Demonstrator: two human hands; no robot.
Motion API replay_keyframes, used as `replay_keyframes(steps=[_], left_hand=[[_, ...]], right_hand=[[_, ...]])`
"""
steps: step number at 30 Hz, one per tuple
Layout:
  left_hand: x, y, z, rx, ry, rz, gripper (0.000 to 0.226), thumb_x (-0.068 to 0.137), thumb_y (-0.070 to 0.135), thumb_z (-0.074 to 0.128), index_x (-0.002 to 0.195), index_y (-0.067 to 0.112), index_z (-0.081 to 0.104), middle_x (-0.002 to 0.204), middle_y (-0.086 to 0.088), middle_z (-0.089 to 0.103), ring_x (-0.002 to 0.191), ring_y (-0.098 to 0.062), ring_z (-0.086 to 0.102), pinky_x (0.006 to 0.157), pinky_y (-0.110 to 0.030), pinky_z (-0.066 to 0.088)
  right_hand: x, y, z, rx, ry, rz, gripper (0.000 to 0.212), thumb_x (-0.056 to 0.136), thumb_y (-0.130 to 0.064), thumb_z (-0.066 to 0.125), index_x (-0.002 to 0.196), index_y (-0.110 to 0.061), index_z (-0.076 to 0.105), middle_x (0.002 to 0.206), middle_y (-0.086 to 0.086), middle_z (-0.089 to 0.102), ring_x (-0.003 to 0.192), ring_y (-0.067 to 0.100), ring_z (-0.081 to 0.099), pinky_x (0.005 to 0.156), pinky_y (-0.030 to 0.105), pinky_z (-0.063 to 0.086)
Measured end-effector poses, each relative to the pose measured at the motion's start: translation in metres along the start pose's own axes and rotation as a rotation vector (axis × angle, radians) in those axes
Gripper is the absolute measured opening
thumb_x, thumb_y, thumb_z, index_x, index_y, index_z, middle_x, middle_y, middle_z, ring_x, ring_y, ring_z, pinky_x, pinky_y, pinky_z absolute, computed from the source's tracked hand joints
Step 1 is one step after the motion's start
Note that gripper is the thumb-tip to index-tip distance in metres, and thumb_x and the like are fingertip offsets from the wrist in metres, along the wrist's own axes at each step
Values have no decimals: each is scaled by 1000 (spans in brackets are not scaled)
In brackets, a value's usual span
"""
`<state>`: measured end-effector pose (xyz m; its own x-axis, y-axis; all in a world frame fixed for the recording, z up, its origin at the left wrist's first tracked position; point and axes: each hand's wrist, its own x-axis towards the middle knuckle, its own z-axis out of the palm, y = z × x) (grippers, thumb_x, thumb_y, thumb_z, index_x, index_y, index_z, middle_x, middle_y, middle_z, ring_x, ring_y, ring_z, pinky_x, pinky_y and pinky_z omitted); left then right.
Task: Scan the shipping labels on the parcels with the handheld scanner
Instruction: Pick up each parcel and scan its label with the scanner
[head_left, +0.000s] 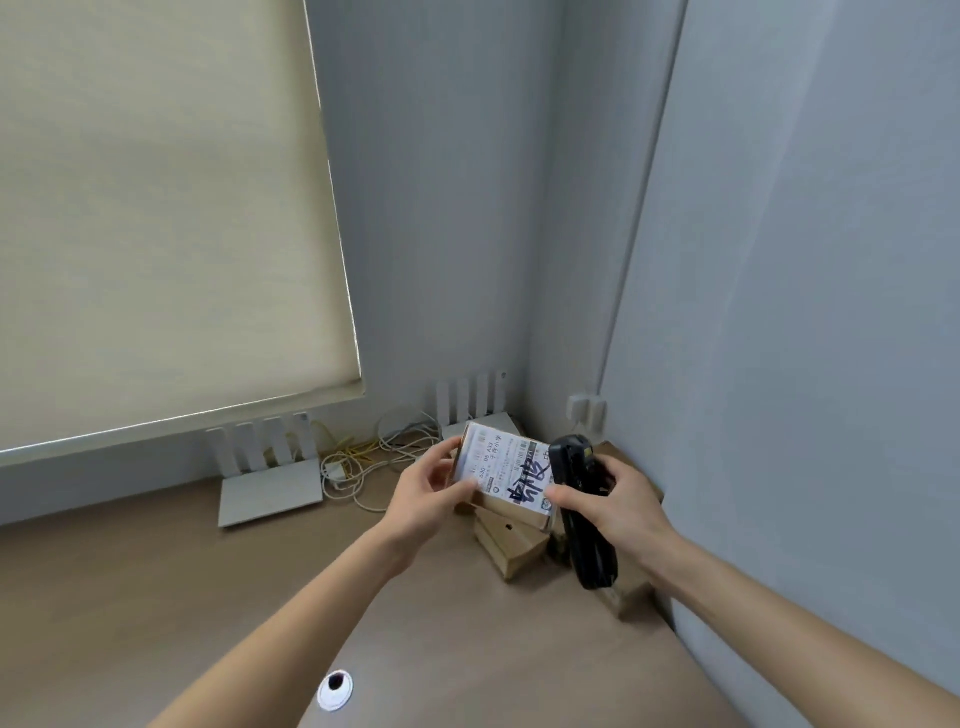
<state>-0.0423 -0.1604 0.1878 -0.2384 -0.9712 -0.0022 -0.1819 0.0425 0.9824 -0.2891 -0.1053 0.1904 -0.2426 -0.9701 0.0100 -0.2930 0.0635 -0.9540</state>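
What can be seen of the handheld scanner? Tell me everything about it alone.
The handheld scanner is a long black device of plastic look, with a thicker head at its far end and a slimmer handle that runs down toward the person. The right hand grips it around the middle, thumb across its face. It is held above the desk, tilted, its head right beside the labelled parcel in the left hand. Whether a screen is lit cannot be told.

Pale grey walls (441, 208) meeting in a corner, cream roller blind (156, 208) lowered, brown desk (130, 571), soft light
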Motion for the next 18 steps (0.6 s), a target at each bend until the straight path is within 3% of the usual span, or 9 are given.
replay_keyframes(steps=[2,5,9,15,18], left_hand=[[-39,18,-23,-2,9,26,56,89,12,74,137,34,57,113,-7,67,112,-21,63,91,-19,52],[-91,42,-52,-74,16,27,58,90,13,74,142,31,55,111,-8,65,108,-19,65,102,-41,53],[-150,60,-88,-142,-2,59,57,90,17,74,139,39,54,113,-5,73,103,-14,71,81,-24,58],[-217,78,-125,-37,7,95,58,88,39,75,135,58,46,114,9,75,107,-3,68,101,-30,47],[-246,86,-135,-36,45,81,58,77,55,74,127,70,48,121,5,67,112,-7,64,94,-31,49]], right_hand=[[-31,-24,7,9,-18,-18,46,68,-36,98,106,-27,75,91,-21,78,85,-4,72,66,8,51],[-74,-56,22,-4,-59,-35,49,68,-39,97,109,-23,76,97,-11,80,92,9,75,81,24,57],[-125,-95,41,2,-102,-83,41,71,-29,96,106,-21,78,93,-8,80,84,6,76,71,18,55],[-178,-132,62,-16,-136,-144,38,70,-28,96,103,-23,77,91,-16,79,81,0,74,63,8,51],[-198,-148,69,-45,-153,-178,45,65,-37,97,103,-24,77,93,-13,80,85,3,75,67,11,52]])
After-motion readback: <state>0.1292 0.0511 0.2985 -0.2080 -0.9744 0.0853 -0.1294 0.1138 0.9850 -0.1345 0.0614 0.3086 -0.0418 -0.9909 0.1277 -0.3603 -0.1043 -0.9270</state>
